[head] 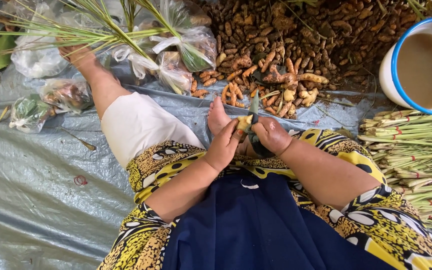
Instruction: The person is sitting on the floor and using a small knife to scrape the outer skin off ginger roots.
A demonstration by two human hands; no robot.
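Frame centre: yellow root piece [244, 121] pinched in the left hand [223, 146] grip, fingers closed tight. Knife [254, 107] clasped in the right hand [272, 135], blade laid against the root piece.

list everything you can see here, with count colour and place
root piece: one, yellow, left hand
knife: one, dark blade, right hand
root pile: many, brown and orange, top centre
bucket: one, white with blue rim, murky brown liquid, top right
lemongrass bundles: several, pale green, red bands, right
plastic bags: several, clear, tied, top left
long green stalks: a bunch, top left
tarpaulin: one, grey-blue, underneath
left hand: grips the root piece
right hand: grips the knife
feet: two, bare
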